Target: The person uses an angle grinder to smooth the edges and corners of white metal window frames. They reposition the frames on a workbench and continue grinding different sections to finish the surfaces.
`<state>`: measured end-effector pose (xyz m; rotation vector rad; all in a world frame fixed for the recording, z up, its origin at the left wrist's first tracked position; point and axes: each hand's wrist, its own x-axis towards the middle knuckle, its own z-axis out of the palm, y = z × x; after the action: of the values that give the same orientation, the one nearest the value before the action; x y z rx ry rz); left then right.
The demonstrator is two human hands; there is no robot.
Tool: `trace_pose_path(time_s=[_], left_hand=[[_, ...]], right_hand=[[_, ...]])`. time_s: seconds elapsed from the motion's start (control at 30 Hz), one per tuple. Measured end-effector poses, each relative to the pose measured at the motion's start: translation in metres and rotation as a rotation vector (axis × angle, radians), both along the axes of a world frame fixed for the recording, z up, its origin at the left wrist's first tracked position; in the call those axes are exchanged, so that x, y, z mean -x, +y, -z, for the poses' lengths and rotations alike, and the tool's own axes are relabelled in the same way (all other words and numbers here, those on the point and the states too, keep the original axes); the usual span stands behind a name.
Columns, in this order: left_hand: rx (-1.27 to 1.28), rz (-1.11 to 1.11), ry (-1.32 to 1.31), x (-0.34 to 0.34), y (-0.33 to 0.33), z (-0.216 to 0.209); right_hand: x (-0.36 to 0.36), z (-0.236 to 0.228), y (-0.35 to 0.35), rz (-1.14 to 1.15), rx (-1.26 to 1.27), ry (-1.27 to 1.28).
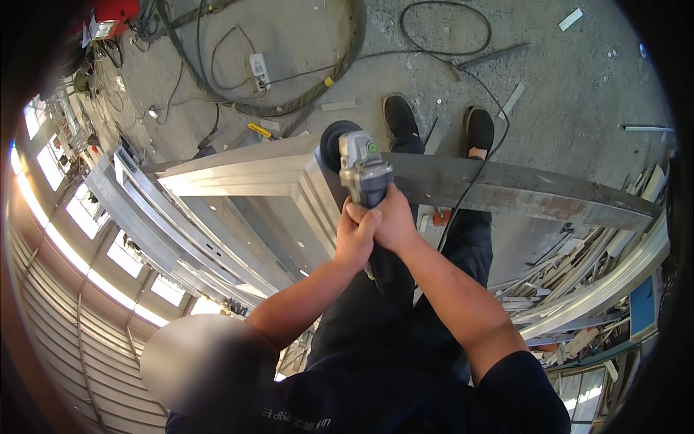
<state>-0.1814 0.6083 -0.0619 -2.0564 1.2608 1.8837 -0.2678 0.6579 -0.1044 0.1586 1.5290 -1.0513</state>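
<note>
Both of my hands are closed around the body of an angle grinder (366,160) with a grey metal head. My left hand (354,241) wraps it from the left side, and my right hand (394,221) grips it from the right, fingers overlapping. The grinder's dark round disc (331,147) is at the corner of a pale metal frame (238,168); whether it touches the metal I cannot tell. Under the frame's right end runs a dark steel beam (520,186), crossing in front of my legs. A black cord (471,181) hangs over the beam.
A thick hose (278,110) and a white power strip (259,70) lie on the floor ahead. Long metal profiles (184,239) are stacked at left. Metal offcuts (571,289) pile up at right. A yellow tool (259,131) and metal scraps lie near the frame.
</note>
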Motion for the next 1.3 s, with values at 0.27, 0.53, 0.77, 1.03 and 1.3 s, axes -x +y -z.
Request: trace_pose_path(time_s=[0.27, 0.53, 0.77, 1.03, 1.3], left_hand=[[-0.009, -0.031, 0.137, -0.001, 0.003, 0.001], [-0.322, -0.347, 0.175, 0.077, -0.003, 0.026], [-0.513, -0.47, 0.374, 0.148, -0.054, -0.007], [-0.469, -0.691, 0.399, 0.154, -0.072, -0.013], [-0.691, -0.739, 0.474, 0.138, -0.081, 0.051]], right_hand=[[0.014, -0.012, -0.002, -0.018, 0.011, -0.059], [0.09, 0.039, -0.007, -0.392, -0.043, 0.085], [0.204, 0.006, -0.109, -0.954, 0.204, -0.008], [0.194, 0.02, -0.154, -1.229, 0.251, -0.031], [0.168, 0.074, -0.148, -1.295, -0.125, 0.305]])
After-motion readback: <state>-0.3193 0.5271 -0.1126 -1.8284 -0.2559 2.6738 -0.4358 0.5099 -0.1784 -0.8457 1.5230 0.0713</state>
